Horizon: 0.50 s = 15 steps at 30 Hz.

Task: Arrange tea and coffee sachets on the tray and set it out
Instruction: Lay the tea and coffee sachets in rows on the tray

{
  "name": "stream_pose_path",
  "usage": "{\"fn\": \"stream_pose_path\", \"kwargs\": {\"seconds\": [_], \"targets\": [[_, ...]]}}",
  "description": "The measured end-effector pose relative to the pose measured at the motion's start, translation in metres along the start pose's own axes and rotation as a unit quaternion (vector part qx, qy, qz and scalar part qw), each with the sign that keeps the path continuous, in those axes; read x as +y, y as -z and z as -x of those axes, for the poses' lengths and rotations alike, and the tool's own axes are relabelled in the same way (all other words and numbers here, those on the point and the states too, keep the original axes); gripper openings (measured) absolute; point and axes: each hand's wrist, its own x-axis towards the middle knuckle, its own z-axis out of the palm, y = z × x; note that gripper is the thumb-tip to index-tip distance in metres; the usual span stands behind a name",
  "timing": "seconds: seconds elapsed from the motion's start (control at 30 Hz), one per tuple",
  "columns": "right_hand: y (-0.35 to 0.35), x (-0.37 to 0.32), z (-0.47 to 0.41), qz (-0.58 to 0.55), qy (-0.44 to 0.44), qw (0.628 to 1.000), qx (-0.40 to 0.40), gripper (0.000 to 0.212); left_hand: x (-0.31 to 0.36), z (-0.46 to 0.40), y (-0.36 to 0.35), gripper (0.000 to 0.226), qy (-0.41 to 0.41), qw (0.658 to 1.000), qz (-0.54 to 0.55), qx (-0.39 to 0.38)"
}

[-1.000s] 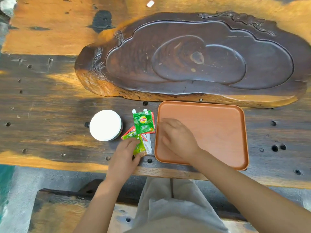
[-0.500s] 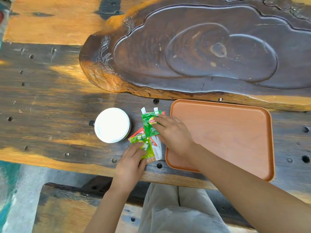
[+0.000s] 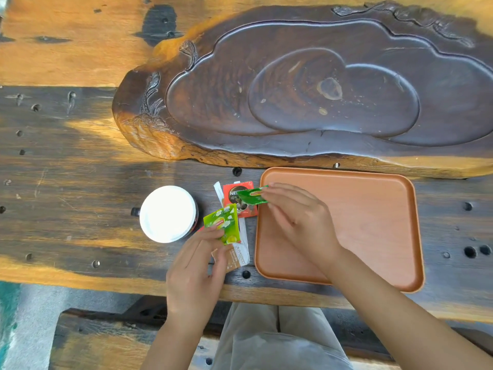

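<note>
An empty orange tray (image 3: 373, 222) lies on the wooden table near the front edge. Left of it is a small pile of sachets: a red coffee sachet (image 3: 234, 194) and white stick sachets (image 3: 241, 256). My right hand (image 3: 296, 217) pinches a dark green tea sachet (image 3: 252, 196) lifted over the tray's left rim. My left hand (image 3: 197, 265) holds a light green tea sachet (image 3: 222, 222) raised off the pile, between the tray and a white lid.
A round white-lidded container (image 3: 168, 213) stands left of the sachets. A large carved dark wooden tea board (image 3: 320, 97) lies beyond the tray. The table top (image 3: 66, 169) has several small holes. My lap and a bench show below the table edge.
My right hand moved off the tray to the pile and lifted the dark green sachet. My left hand raised the light green sachet, which uncovered the red coffee sachet.
</note>
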Motion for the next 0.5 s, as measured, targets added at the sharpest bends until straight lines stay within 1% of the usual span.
{"fn": "stream_pose_path", "kwargs": {"seconds": [0.07,0.13,0.17,0.27,0.33,0.37,0.4,0.43,0.5], "targets": [[0.019,0.013,0.013,0.036,-0.01,0.999,0.019,0.018,0.007,-0.014,-0.013,0.014,-0.03,1.0,0.007,-0.002],[0.035,0.03,0.029,0.082,-0.029,0.996,0.025,0.022,0.013,-0.028,-0.033,0.006,-0.057,0.998,0.0,-0.022],[0.041,0.038,0.037,0.102,-0.041,0.994,0.022,0.023,0.015,-0.034,-0.045,0.007,-0.068,0.997,-0.004,-0.038],[0.052,0.055,0.059,0.151,-0.062,0.986,-0.014,0.025,0.022,-0.04,-0.077,0.017,-0.101,0.988,-0.007,-0.119],[0.051,0.059,0.07,0.165,-0.071,0.983,-0.046,0.02,0.023,-0.037,-0.092,0.019,-0.116,0.978,-0.012,-0.171],[0.05,0.06,0.075,0.164,-0.079,0.981,-0.058,0.016,0.022,-0.035,-0.097,0.019,-0.123,0.974,-0.013,-0.191],[0.048,0.059,0.078,0.161,-0.092,0.98,-0.068,0.016,0.021,-0.033,-0.1,0.019,-0.126,0.97,-0.016,-0.205],[0.046,0.058,0.081,0.158,-0.103,0.979,-0.077,0.02,0.021,-0.031,-0.101,0.019,-0.125,0.968,-0.024,-0.216],[0.043,0.054,0.086,0.158,-0.115,0.976,-0.092,0.027,0.019,-0.027,-0.1,0.03,-0.12,0.962,-0.047,-0.241]]}}
